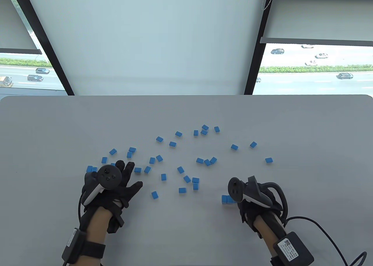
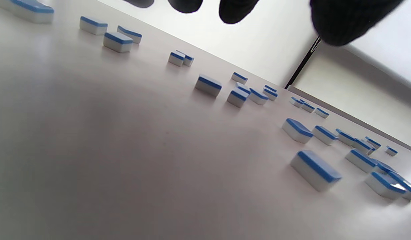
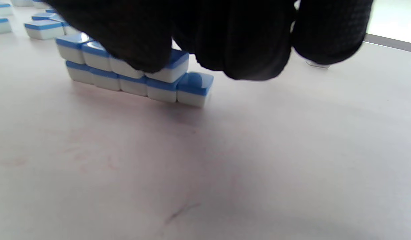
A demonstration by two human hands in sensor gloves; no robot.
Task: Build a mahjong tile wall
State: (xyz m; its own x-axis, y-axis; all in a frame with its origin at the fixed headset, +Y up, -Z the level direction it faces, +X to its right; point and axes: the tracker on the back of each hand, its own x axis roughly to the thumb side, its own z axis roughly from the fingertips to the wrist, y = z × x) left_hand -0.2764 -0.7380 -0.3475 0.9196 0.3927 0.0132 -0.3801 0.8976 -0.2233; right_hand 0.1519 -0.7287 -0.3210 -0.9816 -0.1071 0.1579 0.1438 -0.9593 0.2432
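The tile wall (image 3: 135, 75) stands on the counter (image 1: 306, 138) at about 5 o'clock in the table view, just under the right hand (image 1: 253, 196). In that view the tracker (image 1: 247, 190) on the back of the hand covers most of the wall; only its left end (image 1: 227, 199) shows. The right wrist view shows two tiers: five tiles in the bottom row and at least four on top, with the bottom right-end tile (image 3: 194, 87) uncovered. The right hand's fingertips (image 3: 138, 50) curl down onto the last top-row tile (image 3: 168, 70), which sits slightly tilted. Whether they pinch it or only press it cannot be determined, since the glove hides the contact.

The left hand (image 1: 116, 187) lies at 7 o'clock with its fingers spread and straight, holding nothing. Its tracker (image 1: 108, 177) hides part of the palm. In the left wrist view only the fingertips (image 2: 342, 23) enter at the top edge, clear of the counter.

Loose tiles (image 1: 180, 169) lie scattered blue-side up across the middle of the counter. Their faces cannot be read.
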